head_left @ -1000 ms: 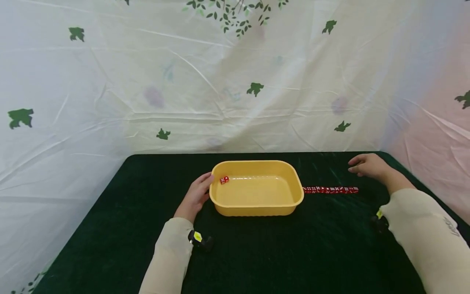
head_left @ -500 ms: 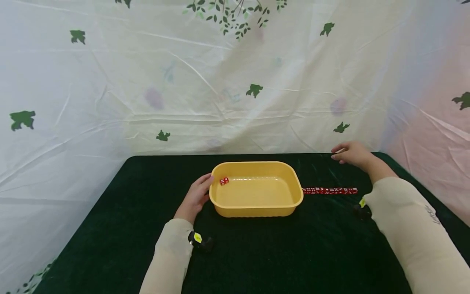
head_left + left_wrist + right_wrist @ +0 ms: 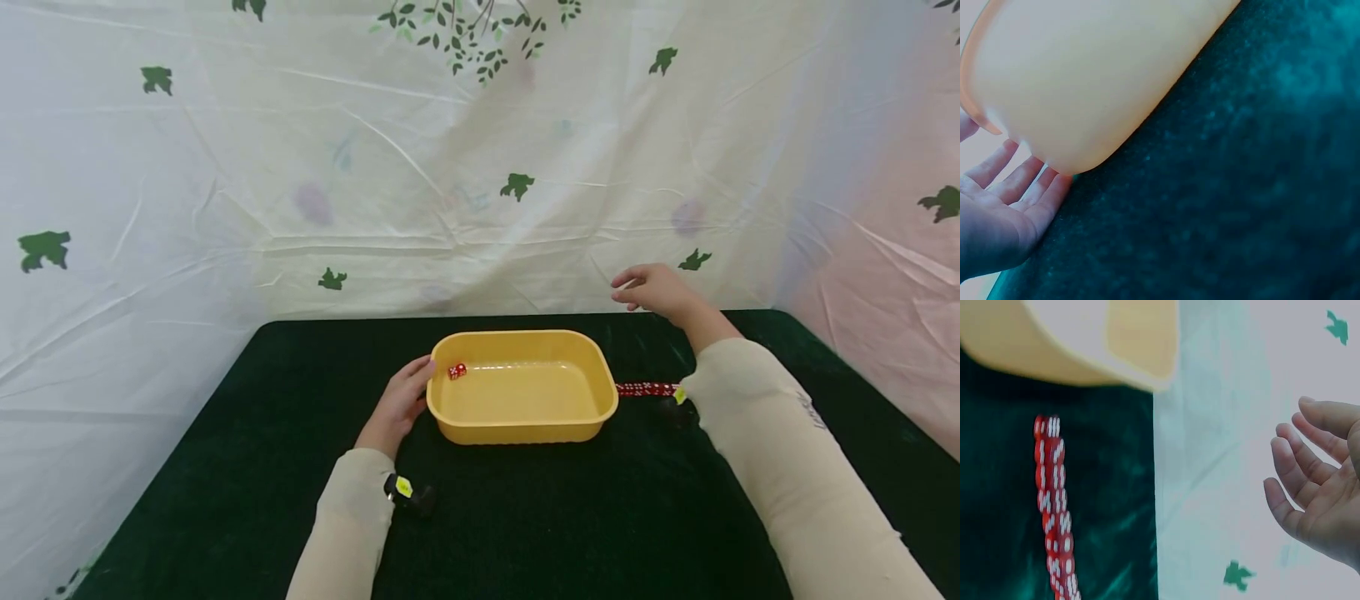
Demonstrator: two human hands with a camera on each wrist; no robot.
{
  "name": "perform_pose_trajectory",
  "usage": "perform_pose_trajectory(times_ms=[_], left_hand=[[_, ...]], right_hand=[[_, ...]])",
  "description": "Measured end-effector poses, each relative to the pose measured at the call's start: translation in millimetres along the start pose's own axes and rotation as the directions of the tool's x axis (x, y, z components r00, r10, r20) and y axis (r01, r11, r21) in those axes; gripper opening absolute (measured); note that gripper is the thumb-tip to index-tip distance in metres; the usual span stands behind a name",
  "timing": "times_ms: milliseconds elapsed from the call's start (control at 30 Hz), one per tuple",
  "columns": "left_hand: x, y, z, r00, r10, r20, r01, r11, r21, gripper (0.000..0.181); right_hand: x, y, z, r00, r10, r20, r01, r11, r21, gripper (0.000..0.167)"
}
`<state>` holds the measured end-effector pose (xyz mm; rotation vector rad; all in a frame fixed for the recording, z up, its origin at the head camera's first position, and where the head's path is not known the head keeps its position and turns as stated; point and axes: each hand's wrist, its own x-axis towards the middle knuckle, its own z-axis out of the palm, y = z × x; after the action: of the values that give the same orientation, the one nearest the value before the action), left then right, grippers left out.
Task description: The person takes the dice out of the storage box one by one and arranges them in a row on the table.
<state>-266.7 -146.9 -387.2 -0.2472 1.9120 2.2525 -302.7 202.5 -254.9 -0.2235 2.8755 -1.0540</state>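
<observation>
A yellow plastic basin [image 3: 522, 433] stands on the dark green cloth, with a couple of red dice [image 3: 457, 372] inside near its left end. My left hand [image 3: 397, 404] rests against the basin's left end; in the left wrist view, nearly straight fingers [image 3: 1016, 178] touch its outer wall. Raised beyond the table's far edge, my right hand [image 3: 656, 292] holds nothing, its fingers loosely bent. To the right of the basin lies a row of red dice [image 3: 647, 389], partly hidden by the right sleeve. The right wrist view shows those dice [image 3: 1054, 500] standing two abreast.
A dark green cloth [image 3: 562, 517] covers the table. Pale curtains [image 3: 420, 167] with green leaf and bird prints hang behind and at both sides. A small black wrist camera [image 3: 408, 492] sits on the left sleeve.
My right hand has swung left and upward from the right side of the table, its sleeve now covering part of the dice row. The left hand and basin stay in place.
</observation>
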Motion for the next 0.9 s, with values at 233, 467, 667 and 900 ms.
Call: perform_pose_trajectory(times_ms=[233, 467, 667, 900], left_hand=[[1.1, -0.2, -0.5, 1.0, 0.004, 0.008, -0.004, 1.0, -0.002, 0.041], [1.3, 0.4, -1.0, 1.0, -0.003, 0.009, 0.003, 1.0, -0.002, 0.043], [0.8, 0.6, -1.2, 1.0, -0.007, 0.006, 0.007, 1.0, -0.005, 0.043], [1.3, -0.3, -1.8, 1.0, 0.001, 0.016, -0.001, 1.0, -0.014, 0.043]], right_hand=[[15.5, -21.3, 25.3, 0.999, -0.043, -0.005, 0.044, 0.996, 0.072, 0.034], [23.9, -38.7, 53.9, 0.996, -0.09, 0.018, 0.087, 0.988, 0.131, 0.031], [27.5, -51.6, 75.3, 0.988, -0.139, 0.071, 0.119, 0.964, 0.237, 0.028], [32.5, -62.9, 99.5, 0.983, -0.154, 0.103, 0.113, 0.94, 0.321, 0.027]])
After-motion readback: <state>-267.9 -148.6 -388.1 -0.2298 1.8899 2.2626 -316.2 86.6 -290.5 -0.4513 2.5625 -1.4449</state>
